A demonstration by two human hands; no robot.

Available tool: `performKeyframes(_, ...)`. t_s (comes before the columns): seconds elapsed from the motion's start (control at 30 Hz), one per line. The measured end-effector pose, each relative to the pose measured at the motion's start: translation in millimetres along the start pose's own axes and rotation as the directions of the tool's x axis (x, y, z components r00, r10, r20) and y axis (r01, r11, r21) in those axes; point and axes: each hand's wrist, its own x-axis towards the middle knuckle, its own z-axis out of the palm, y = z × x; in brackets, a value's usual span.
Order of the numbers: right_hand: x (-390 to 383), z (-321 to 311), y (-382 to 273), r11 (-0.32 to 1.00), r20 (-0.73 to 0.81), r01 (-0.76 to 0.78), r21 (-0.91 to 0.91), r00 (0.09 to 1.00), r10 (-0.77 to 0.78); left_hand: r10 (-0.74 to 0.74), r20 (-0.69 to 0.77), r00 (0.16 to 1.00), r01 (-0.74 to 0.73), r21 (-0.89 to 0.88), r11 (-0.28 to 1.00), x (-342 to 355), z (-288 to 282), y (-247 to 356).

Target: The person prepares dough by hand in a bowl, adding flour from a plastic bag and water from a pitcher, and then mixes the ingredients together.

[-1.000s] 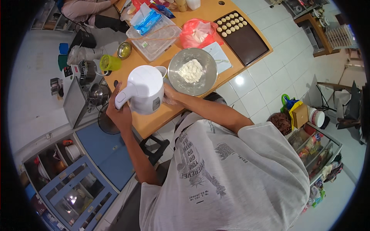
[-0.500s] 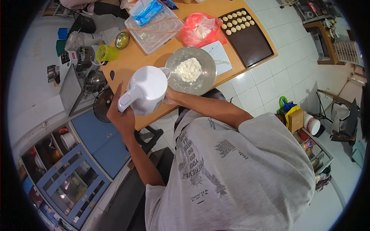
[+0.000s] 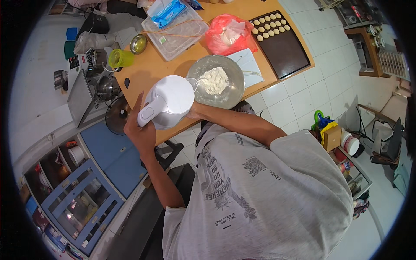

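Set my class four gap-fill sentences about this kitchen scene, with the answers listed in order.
The left hand holds the jug by its ____. The jug is ____ in colour. Pale powder lies in the round metal ____. Small round pieces sit in rows on the dark rectangular ____.

Answers: handle; white; bowl; tray.

Across the tabletop (image 3: 147, 69) from me I see a dark baking tray (image 3: 284, 54) with pale round pieces (image 3: 271, 33) in rows at its far end, a red plastic bag (image 3: 216, 37) just beside it, and a clear plastic box (image 3: 177, 43) (a blue packet (image 3: 169, 14) rests on top). To my left are a yellow-green jug (image 3: 121, 58), a small metal bowl (image 3: 138, 44) and a blue cabinet (image 3: 112, 156).
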Motion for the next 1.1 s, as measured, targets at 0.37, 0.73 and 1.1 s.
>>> performKeyframes(0.37,2,-3,4,1.000,0.033,0.010,-0.008,0.999,-0.010,0.024,0.001,1.000,-0.024,-0.003,1.000,-3,-1,-3)
performKeyframes(0.73,3,-4,10,1.000,0.073,0.018,-0.016,0.997,-0.017,0.043,0.022,0.999,-0.044,0.054,0.998,-5,-5,2)
performKeyframes(1.1,0,2,8,0.998,0.073,0.040,-0.047,0.997,-0.037,0.098,0.003,0.995,-0.098,0.027,0.995,-5,-4,7)
